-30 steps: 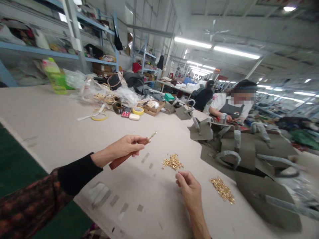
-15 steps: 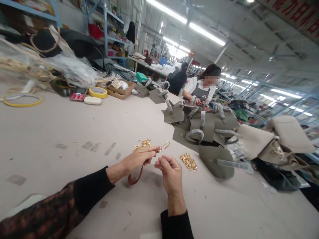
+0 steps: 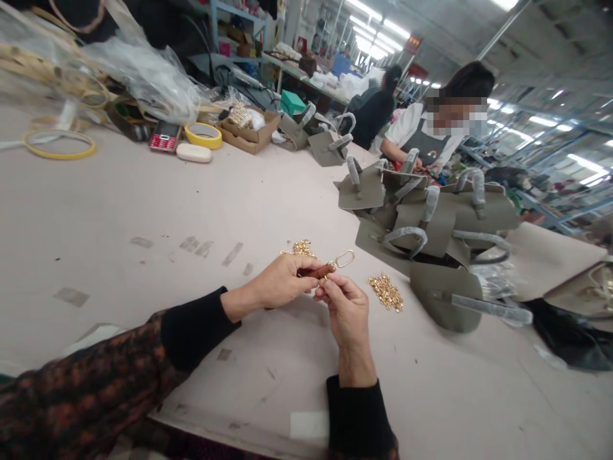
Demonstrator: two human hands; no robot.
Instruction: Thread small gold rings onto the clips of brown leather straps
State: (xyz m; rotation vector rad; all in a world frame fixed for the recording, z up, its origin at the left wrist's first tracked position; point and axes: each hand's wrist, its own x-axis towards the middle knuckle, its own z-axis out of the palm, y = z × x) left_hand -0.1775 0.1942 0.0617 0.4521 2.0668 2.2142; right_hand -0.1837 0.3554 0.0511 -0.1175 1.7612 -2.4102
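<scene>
The brown strap (image 3: 324, 271) is above the table (image 3: 215, 211), in the grip of your left hand (image 3: 287, 279). Its visible end points to the right and a little away from you, so its long axis goes almost crosswise in front of you. The gold ring (image 3: 345, 264) hangs out from this end, and its own length continues more or less the line of the strap. The rest of the strap is hidden behind your left fingers.

Your left thumb and fingers are closed around the strap, with its end left free. Your right hand (image 3: 347, 310) is on the near side of the strap, a little to the right, and its fingertips are just below the free end. The right thumb and forefinger are pinched together, and a small metal piece (image 3: 325, 277) shows at their tips. Whether this piece touches the strap, I cannot tell. The left hand has the strap itself; the right is nearer to the ring end.

Beyond the strap, partly covered by your left hand, lies one gold pile (image 3: 302, 248). A second gold pile (image 3: 385, 292) lies to the right of the strap, near your right hand. Farther to the right of the strap are the grey-green bag pieces (image 3: 445, 297) with wrapped handles.
</scene>
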